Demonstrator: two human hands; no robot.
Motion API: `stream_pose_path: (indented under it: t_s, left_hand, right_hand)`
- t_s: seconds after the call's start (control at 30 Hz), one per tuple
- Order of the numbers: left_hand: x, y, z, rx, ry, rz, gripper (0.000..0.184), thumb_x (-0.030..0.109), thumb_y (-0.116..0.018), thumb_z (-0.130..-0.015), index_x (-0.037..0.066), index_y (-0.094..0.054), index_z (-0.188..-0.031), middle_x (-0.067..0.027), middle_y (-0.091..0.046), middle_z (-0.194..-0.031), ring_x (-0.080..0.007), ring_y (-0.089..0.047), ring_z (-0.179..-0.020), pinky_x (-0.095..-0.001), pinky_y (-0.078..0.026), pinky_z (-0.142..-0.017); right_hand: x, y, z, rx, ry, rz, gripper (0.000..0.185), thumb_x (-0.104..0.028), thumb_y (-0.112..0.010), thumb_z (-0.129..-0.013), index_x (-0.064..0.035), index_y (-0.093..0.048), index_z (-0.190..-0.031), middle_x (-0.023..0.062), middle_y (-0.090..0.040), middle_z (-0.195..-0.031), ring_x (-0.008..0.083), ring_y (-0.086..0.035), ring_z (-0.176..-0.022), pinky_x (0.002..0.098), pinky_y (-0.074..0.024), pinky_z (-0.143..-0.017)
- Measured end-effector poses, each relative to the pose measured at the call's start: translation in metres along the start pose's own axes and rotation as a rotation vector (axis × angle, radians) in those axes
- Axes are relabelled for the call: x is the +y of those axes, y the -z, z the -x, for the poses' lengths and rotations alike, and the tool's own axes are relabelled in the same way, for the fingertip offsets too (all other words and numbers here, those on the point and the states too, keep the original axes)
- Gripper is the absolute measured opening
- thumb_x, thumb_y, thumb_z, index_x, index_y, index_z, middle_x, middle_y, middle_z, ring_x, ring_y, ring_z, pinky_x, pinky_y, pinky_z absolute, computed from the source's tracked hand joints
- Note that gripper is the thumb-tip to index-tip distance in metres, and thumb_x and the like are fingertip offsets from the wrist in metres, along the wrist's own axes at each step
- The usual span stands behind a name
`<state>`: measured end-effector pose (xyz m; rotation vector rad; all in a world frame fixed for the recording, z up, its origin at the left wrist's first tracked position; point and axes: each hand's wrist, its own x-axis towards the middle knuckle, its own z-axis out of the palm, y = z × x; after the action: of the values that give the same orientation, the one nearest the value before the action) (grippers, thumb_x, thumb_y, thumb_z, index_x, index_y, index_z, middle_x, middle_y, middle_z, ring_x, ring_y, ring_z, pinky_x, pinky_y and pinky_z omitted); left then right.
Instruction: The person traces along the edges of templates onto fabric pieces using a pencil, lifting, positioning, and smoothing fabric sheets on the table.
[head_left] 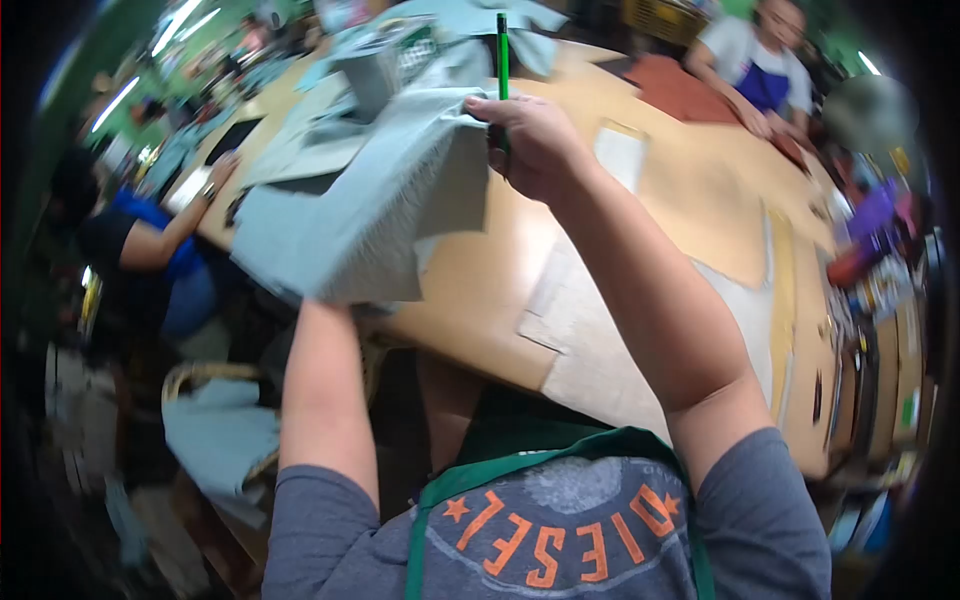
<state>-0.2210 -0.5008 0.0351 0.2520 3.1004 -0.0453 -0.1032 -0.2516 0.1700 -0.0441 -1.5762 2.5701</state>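
Note:
A large light blue-grey sheet of cloth or leather (345, 235) is lifted over the near left part of the wooden table. My right hand (530, 140) pinches its upper right corner between thumb and fingers. The same hand has a green pencil-like stick (503, 60) in it, pointing up. My left forearm reaches under the sheet's lower edge, and the sheet hides my left hand.
Pale pattern pieces (590, 325) lie on the wooden table (470, 320). More blue-grey sheets (300, 140) and a grey box (375, 75) stand beyond. One person (765, 65) sits at the far right, another (150, 235) at the left. A chair (215, 372) holding blue-grey pieces stands lower left.

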Motion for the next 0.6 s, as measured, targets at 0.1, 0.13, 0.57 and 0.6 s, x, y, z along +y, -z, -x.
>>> stream_pose_path:
  t_s: [0.1,0.13,0.57,0.6]
  left_hand:
    - [0.003,-0.007,0.015,-0.02,0.097,-0.098,0.056,0.052,-0.034,-0.083,0.024,-0.028,-0.13,-0.0098,-0.022,-0.137,-0.0325,-0.019,-0.125,-0.0596,-0.019,-0.094]
    - [0.001,-0.011,0.012,0.011,0.117,-0.079,0.058,0.054,-0.034,-0.082,0.026,-0.026,-0.133,-0.0089,-0.019,-0.14,-0.0323,-0.016,-0.128,-0.0619,-0.017,-0.095]
    - [0.068,-0.004,0.125,0.455,-0.402,0.678,0.029,0.028,-0.058,-0.079,-0.002,-0.057,-0.081,-0.0166,-0.055,-0.077,-0.0276,-0.053,-0.075,-0.0362,-0.041,-0.071]
    - [0.085,-0.003,0.152,0.327,-0.432,0.666,0.031,0.029,-0.06,-0.078,-0.002,-0.057,-0.079,-0.0153,-0.055,-0.074,-0.0269,-0.054,-0.072,-0.0358,-0.042,-0.068]
  right_hand:
    - [-0.047,0.09,0.088,0.109,0.108,-0.187,0.015,-0.016,-0.055,-0.076,-0.0035,-0.056,-0.084,0.0046,-0.057,-0.069,0.0139,-0.056,-0.058,0.0278,-0.0481,-0.053]
    - [-0.056,0.133,0.119,0.128,0.212,-0.116,0.02,-0.019,-0.052,-0.077,-0.0025,-0.056,-0.086,0.0056,-0.058,-0.071,0.0142,-0.057,-0.057,0.0277,-0.0491,-0.052]
    - [-0.034,0.315,0.412,1.068,-0.217,0.595,0.027,-0.031,-0.06,-0.079,-0.0052,-0.055,-0.085,-0.0045,-0.047,-0.061,0.0034,-0.041,-0.05,0.0177,-0.0325,-0.044]
    - [-0.025,0.315,0.419,1.056,-0.213,0.596,0.027,-0.031,-0.061,-0.079,-0.0055,-0.055,-0.086,-0.0051,-0.047,-0.061,0.0027,-0.04,-0.05,0.0171,-0.0309,-0.043]
